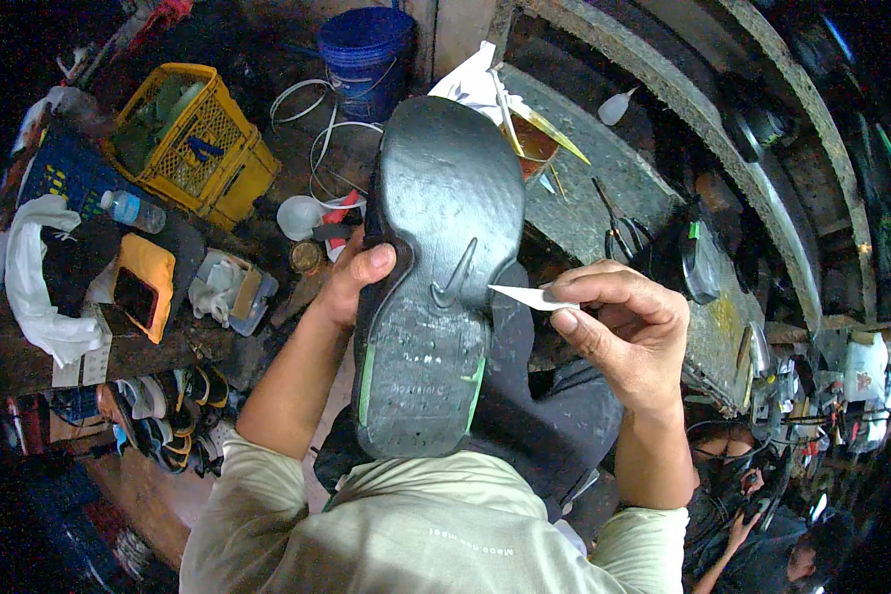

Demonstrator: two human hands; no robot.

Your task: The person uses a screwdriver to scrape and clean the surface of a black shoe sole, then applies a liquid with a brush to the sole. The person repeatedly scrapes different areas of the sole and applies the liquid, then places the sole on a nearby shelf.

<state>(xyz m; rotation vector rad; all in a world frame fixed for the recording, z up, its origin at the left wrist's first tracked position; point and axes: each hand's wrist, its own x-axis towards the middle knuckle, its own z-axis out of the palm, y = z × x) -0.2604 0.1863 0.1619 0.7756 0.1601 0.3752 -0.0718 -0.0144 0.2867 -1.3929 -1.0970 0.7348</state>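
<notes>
Right hand (629,332): fingers pinched together on a small white pointed paper scrap (523,295), tip touching the black rubber shoe sole (441,287). Left hand (351,277) clamps the sole's left edge, thumb on top; its fingers are hidden behind. Sole stands upright over the lap, before the grey stone tabletop (584,188).

Shoe sole (436,267) upright at centre, left hand (351,272) on its left edge, right hand (624,327) on its right with a paper slip (525,295) touching the sole. Crate (193,139) far left, bucket (366,54) behind (beside the crate).
</notes>
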